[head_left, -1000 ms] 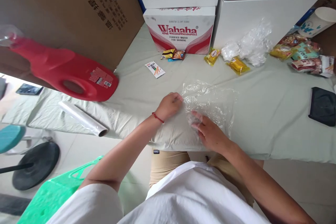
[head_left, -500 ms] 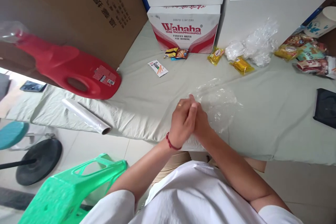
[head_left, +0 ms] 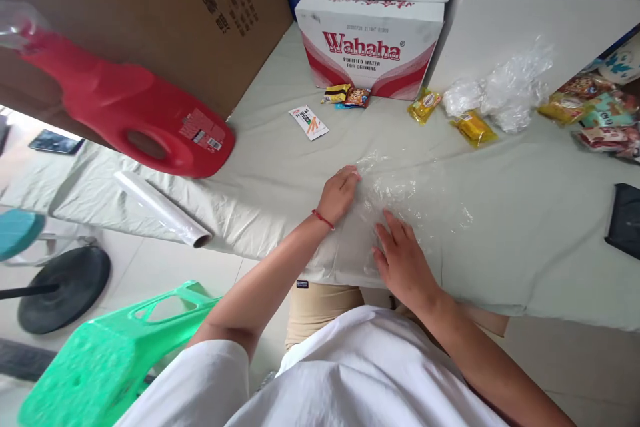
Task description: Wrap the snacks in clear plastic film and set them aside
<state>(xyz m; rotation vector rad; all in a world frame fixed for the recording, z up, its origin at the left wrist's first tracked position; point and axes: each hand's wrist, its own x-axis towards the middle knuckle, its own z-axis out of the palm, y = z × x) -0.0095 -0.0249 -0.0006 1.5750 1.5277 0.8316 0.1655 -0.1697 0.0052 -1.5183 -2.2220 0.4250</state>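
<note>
A crumpled sheet of clear plastic film (head_left: 395,188) lies on the cloth-covered table in front of me. At its left edge is my left hand (head_left: 341,193), with a red string bracelet at the wrist; its fingers are curled together on the film's edge. My right hand (head_left: 404,260) rests over the near side of the film, palm down, fingers stretched and apart, holding nothing. Beyond the film lie a white snack packet (head_left: 309,123) and two small snack packs (head_left: 346,95) against a Wahaha water carton (head_left: 370,47).
To the left are a large red jug (head_left: 150,117) and a roll of clear film (head_left: 163,208) near the table edge. Yellow packets (head_left: 475,128), crumpled plastic (head_left: 515,87) and a snack pile (head_left: 600,110) sit at back right. A black object (head_left: 624,220) lies right; a green stool (head_left: 90,363) stands below.
My hands were clasped together over the film's near left side. They have parted: the left moved up and left onto the film's edge, the right moved down and right. The view shifted slightly.
</note>
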